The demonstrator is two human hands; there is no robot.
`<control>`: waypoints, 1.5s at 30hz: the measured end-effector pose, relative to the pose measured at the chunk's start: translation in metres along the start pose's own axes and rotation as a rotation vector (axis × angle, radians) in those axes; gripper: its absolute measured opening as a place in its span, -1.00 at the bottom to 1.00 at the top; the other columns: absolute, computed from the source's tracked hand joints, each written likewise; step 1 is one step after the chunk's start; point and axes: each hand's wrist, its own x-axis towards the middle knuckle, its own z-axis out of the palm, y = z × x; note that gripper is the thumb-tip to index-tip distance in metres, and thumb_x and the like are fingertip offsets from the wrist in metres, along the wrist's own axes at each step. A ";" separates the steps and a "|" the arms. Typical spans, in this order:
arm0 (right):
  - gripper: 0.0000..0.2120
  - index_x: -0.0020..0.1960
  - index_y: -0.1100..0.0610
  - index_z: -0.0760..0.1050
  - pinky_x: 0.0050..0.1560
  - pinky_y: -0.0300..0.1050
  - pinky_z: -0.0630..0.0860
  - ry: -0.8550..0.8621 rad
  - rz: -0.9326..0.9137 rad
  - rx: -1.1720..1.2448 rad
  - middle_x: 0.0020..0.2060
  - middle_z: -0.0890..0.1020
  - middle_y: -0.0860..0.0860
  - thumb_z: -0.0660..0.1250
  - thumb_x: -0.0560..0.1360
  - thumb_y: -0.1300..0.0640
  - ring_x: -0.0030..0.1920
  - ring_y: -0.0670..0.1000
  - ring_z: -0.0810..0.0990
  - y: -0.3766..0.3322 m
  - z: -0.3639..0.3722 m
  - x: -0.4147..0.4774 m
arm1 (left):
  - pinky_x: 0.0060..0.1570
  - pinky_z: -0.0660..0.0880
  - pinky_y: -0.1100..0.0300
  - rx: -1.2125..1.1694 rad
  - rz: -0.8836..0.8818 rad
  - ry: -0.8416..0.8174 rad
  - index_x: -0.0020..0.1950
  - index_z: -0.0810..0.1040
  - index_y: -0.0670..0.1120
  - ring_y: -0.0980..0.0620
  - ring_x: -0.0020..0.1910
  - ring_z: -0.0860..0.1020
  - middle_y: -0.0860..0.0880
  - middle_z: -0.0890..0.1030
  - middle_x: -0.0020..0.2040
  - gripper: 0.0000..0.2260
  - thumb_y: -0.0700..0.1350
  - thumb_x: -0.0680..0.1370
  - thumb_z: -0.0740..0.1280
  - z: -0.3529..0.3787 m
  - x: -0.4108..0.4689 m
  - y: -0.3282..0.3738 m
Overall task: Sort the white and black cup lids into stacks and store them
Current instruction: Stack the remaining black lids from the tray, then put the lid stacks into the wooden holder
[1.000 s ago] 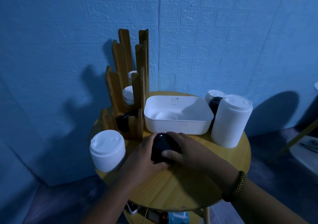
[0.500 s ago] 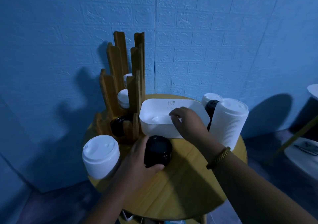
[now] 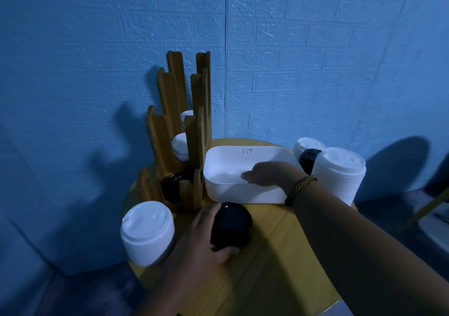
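1. Left hand (image 3: 204, 245) is gripping the black lid stack (image 3: 230, 225), thumb and fingers curling round its sides; the stack is standing on the round wooden table (image 3: 279, 262), near the middle, just in front of the white tub (image 3: 243, 194)
2. Right hand (image 3: 267, 173) is reaching down into the white tub from the right, fingertips pointing left low inside it; can't tell if it is pinching something or only touching, as the fingers are blurring into the white
3. Braided bracelet (image 3: 300, 189) is sitting on the right wrist, over the tub's near right corner
4. White lid stack (image 3: 148, 230) is standing at the near left of the table, just beside the left hand
5. Tall white lid stack (image 3: 340, 174) is standing at the right, just beside the tub; behind it, farther back, some loose black lids (image 3: 309, 157) and a short white stack (image 3: 307, 145) are peeking out
6. Wooden rack (image 3: 159, 140) is standing at the far left, just beside the tub's left end; racked black lids (image 3: 173, 185) are lying in its nearest slot, racked white lids (image 3: 181, 145) in the next slot back, and farther white lids (image 3: 186, 116) in the slot beyond that
7. Blue brick-pattern wall (image 3: 315, 72) is running behind the table
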 end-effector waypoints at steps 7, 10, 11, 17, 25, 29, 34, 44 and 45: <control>-0.65 0.30 0.21 0.55 0.23 -0.14 0.45 0.314 -0.047 0.427 0.27 0.57 0.09 0.14 0.60 0.33 0.26 0.11 0.54 0.005 0.007 -0.009 | 0.43 0.33 0.16 0.009 0.007 -0.002 0.59 -0.02 0.30 0.13 0.55 0.23 0.24 0.10 0.61 -0.13 0.21 0.48 0.49 0.001 0.000 0.001; -0.69 0.20 0.13 0.59 -0.03 -0.27 0.40 0.579 -0.097 0.464 0.06 0.61 0.02 0.26 0.52 0.34 0.13 0.06 0.56 0.010 0.016 -0.018 | 0.44 0.33 0.14 0.008 0.023 0.004 0.60 -0.02 0.29 0.11 0.55 0.22 0.24 0.09 0.61 -0.14 0.20 0.48 0.49 0.001 -0.002 0.001; -0.74 0.16 0.12 0.59 -0.13 -0.30 0.37 0.611 -0.119 0.464 -0.04 0.59 -0.03 0.32 0.51 0.31 0.06 0.03 0.57 0.013 0.020 -0.020 | 0.45 0.33 0.13 0.008 0.028 0.003 0.60 -0.02 0.29 0.11 0.56 0.21 0.24 0.09 0.61 -0.13 0.20 0.49 0.49 0.000 -0.003 0.001; -0.87 -0.07 0.04 0.53 -0.30 -0.23 0.42 0.729 -0.265 0.739 -0.32 0.56 -0.08 0.34 0.59 0.00 -0.28 -0.07 0.54 0.012 0.031 -0.067 | 0.45 0.27 0.19 0.042 0.081 0.031 0.61 -0.05 0.27 0.14 0.57 0.16 0.24 0.06 0.62 -0.12 0.26 0.48 0.46 -0.001 -0.008 0.004; -0.69 -0.20 0.17 0.33 -0.29 -0.09 0.23 0.169 -0.356 1.548 -0.35 0.33 0.06 0.11 0.69 0.08 -0.35 0.00 0.28 0.020 0.074 -0.134 | 0.41 0.32 0.11 0.015 0.159 0.213 0.60 -0.07 0.30 0.14 0.55 0.23 0.18 0.16 0.62 -0.08 0.40 0.41 0.41 -0.005 -0.015 0.003; -0.76 -0.12 0.15 0.34 -0.31 -0.13 0.18 -0.073 -0.283 1.600 -0.35 0.29 0.02 0.09 0.69 0.10 -0.36 -0.02 0.24 0.021 0.090 -0.138 | 0.37 0.29 0.20 -0.172 0.215 0.188 0.52 0.00 0.48 0.34 0.51 0.20 0.30 0.25 0.55 -0.10 0.41 0.32 0.48 -0.003 -0.017 0.004; -0.75 -0.02 0.17 0.46 -0.33 -0.15 0.29 -0.028 -0.186 1.562 -0.32 0.39 0.05 0.15 0.67 0.02 -0.35 -0.02 0.33 0.014 0.100 -0.146 | 0.28 0.32 0.38 -0.186 0.214 0.151 0.38 0.18 0.53 0.50 0.39 0.23 0.61 0.25 0.33 -0.31 0.32 0.38 0.49 -0.003 -0.024 0.011; -0.27 0.47 -0.33 0.15 0.15 -0.33 0.50 0.125 -0.516 1.001 0.36 0.35 -0.46 0.48 0.50 0.06 0.31 -0.38 0.40 0.028 0.103 -0.176 | 0.14 0.35 0.46 -0.335 0.186 -0.082 0.43 0.31 0.43 0.57 0.28 0.30 0.49 0.38 0.34 -0.30 0.21 0.36 0.55 -0.018 -0.033 0.010; -0.27 0.46 -0.35 0.15 0.13 -0.40 0.47 0.179 -0.520 0.916 0.38 0.31 -0.47 0.50 0.48 0.00 0.33 -0.40 0.36 0.028 0.103 -0.174 | 0.15 0.34 0.45 -0.324 0.189 -0.099 0.43 0.31 0.44 0.55 0.29 0.29 0.50 0.36 0.34 -0.30 0.23 0.36 0.55 -0.020 -0.033 0.011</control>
